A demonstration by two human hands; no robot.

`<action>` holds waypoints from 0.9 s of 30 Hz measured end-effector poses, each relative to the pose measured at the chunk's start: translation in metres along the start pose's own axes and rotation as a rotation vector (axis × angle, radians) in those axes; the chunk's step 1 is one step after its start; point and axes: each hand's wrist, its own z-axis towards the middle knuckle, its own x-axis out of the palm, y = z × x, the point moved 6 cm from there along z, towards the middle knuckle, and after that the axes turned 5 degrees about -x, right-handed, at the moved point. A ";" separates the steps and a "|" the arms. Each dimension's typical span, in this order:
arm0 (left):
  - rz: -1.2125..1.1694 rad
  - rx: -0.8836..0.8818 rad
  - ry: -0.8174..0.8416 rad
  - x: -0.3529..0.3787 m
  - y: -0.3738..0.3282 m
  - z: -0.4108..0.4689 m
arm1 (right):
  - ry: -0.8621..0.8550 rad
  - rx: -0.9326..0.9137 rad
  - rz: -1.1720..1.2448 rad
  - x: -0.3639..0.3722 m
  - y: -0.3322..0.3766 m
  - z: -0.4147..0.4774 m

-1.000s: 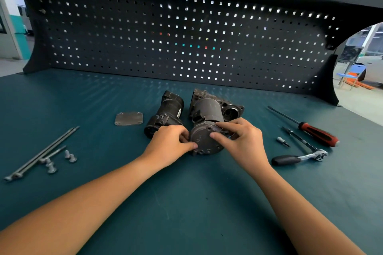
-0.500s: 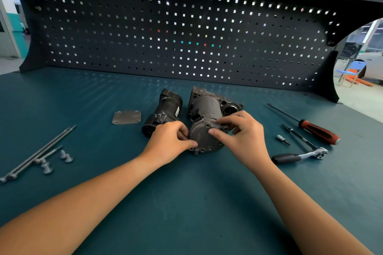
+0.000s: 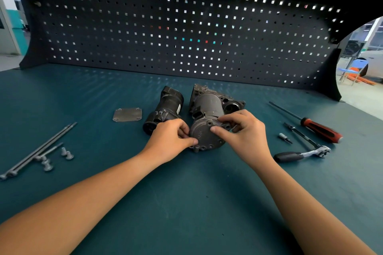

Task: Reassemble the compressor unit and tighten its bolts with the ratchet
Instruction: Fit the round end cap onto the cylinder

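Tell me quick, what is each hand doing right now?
Left hand: closed, fingers curled on the left edge of the round end cap.
Right hand: closed, pinching the same end cap's right side, thumb on its face.

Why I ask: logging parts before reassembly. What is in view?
compressor body: one, grey, centre of the bench
end cap: one, grey, on the body's near end
cylinder housing: one, black, left of the body
flat plate: one, grey, left of the housing
long bolts: two, grey, far left
shorter bolts: about five, silver, beside the long ones
screwdriver: one, red and black handle, far right
extension bar: one, dark, beside the screwdriver
bit: one, silver, left of the bar
ratchet: one, black handle, right, nearest the person
pegboard: one, black, rear
left hand: grips the cap's left edge
right hand: grips the cap's right side
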 end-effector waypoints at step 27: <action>-0.062 0.050 0.018 0.011 -0.002 -0.001 | -0.004 0.048 0.010 -0.007 -0.007 -0.001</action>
